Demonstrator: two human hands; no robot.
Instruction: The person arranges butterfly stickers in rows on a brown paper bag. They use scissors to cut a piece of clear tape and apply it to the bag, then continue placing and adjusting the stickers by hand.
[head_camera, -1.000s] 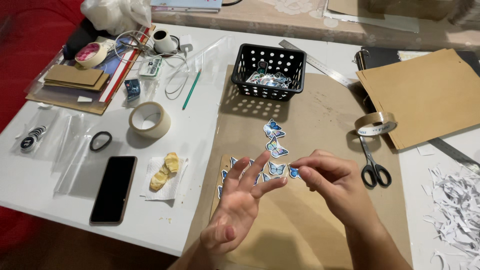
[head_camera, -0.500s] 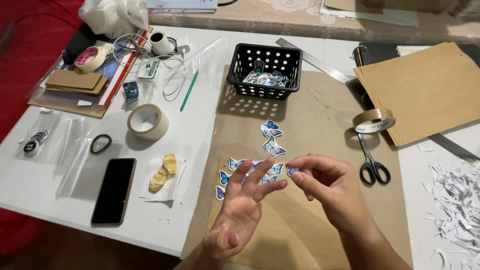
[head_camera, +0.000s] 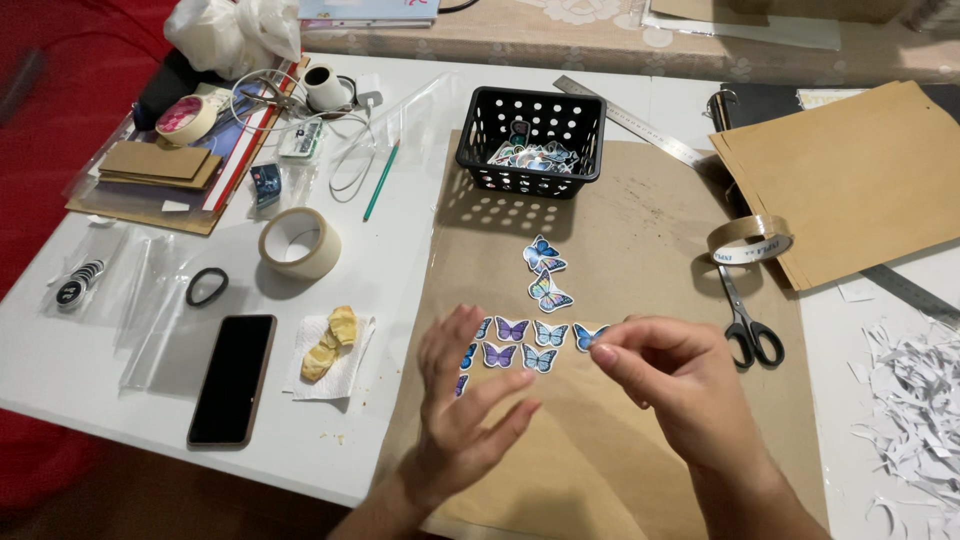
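Observation:
Several small butterfly stickers (head_camera: 528, 343) in blue and purple lie in rows on a brown paper sheet (head_camera: 640, 250); two more (head_camera: 545, 272) lie a little farther up. My left hand (head_camera: 468, 400) hovers flat over the left end of the rows, fingers spread, holding nothing. My right hand (head_camera: 668, 378) is pinched at thumb and forefinger right beside the blue sticker (head_camera: 586, 335) at the right end of the row. What the pinch grips is too small to tell.
A black perforated basket (head_camera: 490, 150) with more stickers stands beyond. Scissors (head_camera: 745, 325) and clear tape (head_camera: 750, 238) lie right, by brown card sheets (head_camera: 850, 180) and paper scraps (head_camera: 920, 390). At left are masking tape (head_camera: 298, 242), phone (head_camera: 233, 378), hair tie (head_camera: 206, 287), green pencil (head_camera: 381, 180).
My left hand has turned palm down and slid lower left, uncovering the sticker rows. My right hand stays pinched at the row's right end.

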